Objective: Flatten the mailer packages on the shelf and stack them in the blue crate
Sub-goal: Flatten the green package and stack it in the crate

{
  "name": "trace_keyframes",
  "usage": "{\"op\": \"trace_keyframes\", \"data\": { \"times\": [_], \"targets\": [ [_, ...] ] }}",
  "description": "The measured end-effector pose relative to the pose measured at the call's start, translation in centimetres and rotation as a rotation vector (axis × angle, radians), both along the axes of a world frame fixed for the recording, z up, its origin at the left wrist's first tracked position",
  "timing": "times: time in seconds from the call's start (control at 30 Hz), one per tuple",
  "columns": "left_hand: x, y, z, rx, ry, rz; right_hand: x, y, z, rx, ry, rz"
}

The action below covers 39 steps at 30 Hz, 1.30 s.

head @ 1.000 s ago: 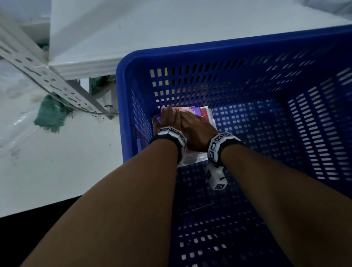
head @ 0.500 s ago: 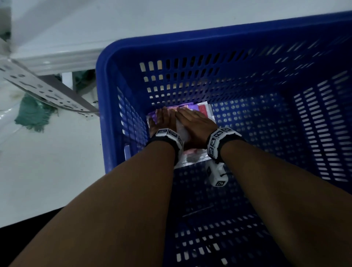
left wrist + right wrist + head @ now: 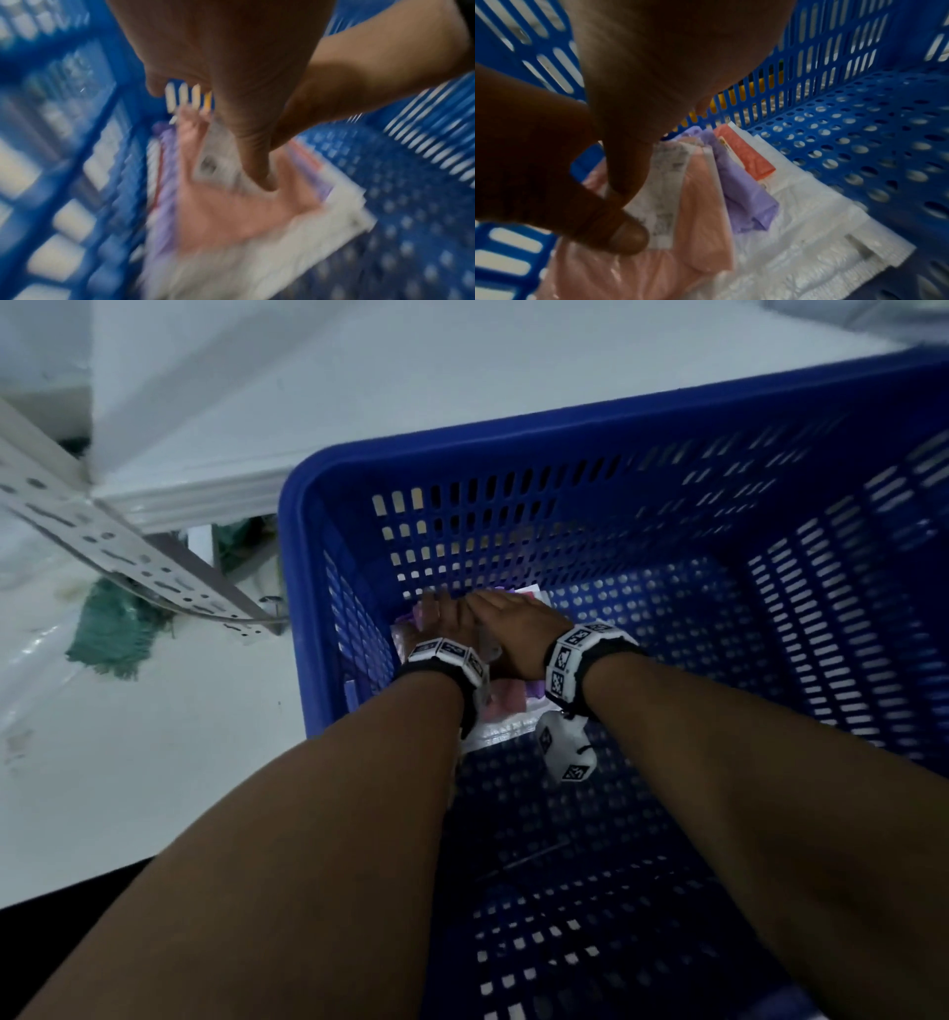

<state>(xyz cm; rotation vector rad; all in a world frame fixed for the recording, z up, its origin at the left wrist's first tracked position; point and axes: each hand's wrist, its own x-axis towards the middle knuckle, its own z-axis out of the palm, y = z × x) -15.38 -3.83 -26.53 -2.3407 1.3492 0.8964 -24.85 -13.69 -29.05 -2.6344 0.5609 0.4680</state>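
Blue crate (image 3: 513,439) stands on a pale floor (image 3: 128,788), its far rim close against a white shelf board (image 3: 359,403); a slotted metal upright (image 3: 128,567) runs just outside the crate's left wall, a green cloth (image 3: 113,634) lying below it; the stack of mailer packages (image 3: 500,731) sits in the crate's far-left corner, its left edge touching or nearly touching the slotted side wall; the perforated floor to the right and near side of the stack is open; left hand (image 3: 441,621) and right hand (image 3: 513,629) lie side by side on top of the stack, fingers extended and pressing flat, gripping nothing; the right wrist view shows a pink mailer (image 3: 700,213) uppermost with a white label (image 3: 664,192) under the fingers, purple (image 3: 746,194) and red (image 3: 744,154) mailers beneath, a white bubble mailer (image 3: 808,223) lowest; the left wrist view is blurred, showing only the left thumb (image 3: 257,162) bearing on the pink mailer; lighting dim
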Motion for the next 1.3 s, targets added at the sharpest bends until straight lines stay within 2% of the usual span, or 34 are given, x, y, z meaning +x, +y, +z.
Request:
{"op": "trace_keyframes", "data": {
  "times": [0.17, 0.3, 0.4, 0.53, 0.63, 0.73, 0.83, 1.03, 1.1, 1.2, 1.3],
  "targets": [
    [-0.3, -2.5, 6.0, -0.118, 0.002, -0.124, 1.3, -0.6, 5.7, 0.019, -0.007, -0.192],
    [-0.6, -4.1, 11.5, -0.394, 0.034, -0.084, 0.1, -1.8, 11.9, -0.097, -0.133, -0.293],
    [-2.0, -5.9, 15.0, -0.474, -0.005, -0.088, -1.4, -2.9, 15.3, -0.219, -0.178, -0.359],
    [-3.9, -8.2, 17.4, -0.639, -0.068, -0.105, -3.8, -4.9, 18.0, -0.333, -0.241, -0.418],
    [-4.4, -9.9, 17.7, -0.783, -0.152, -0.175, -5.4, -6.2, 19.3, -0.432, -0.251, -0.416],
    [-4.5, -12.4, 17.4, -0.805, -0.171, -0.233, -7.0, -7.1, 21.2, -0.509, -0.099, -0.307],
    [-5.0, -15.7, 17.9, -0.783, -0.028, -0.263, -8.0, -8.8, 24.3, -0.539, 0.074, -0.174],
    [-9.3, -23.0, 22.7, -0.844, 0.231, -0.285, -10.6, -14.7, 30.3, -0.554, 0.157, -0.363],
    [-10.3, -25.2, 23.9, -0.853, 0.253, -0.316, -12.0, -16.2, 31.5, -0.605, 0.155, -0.431],
    [-10.9, -27.7, 24.6, -0.869, 0.216, -0.303, -13.9, -18.4, 32.4, -0.722, 0.13, -0.415],
    [-10.8, -29.3, 24.7, -0.776, 0.184, -0.332, -15.5, -20.8, 33.0, -0.758, 0.145, -0.425]
  ]
}}
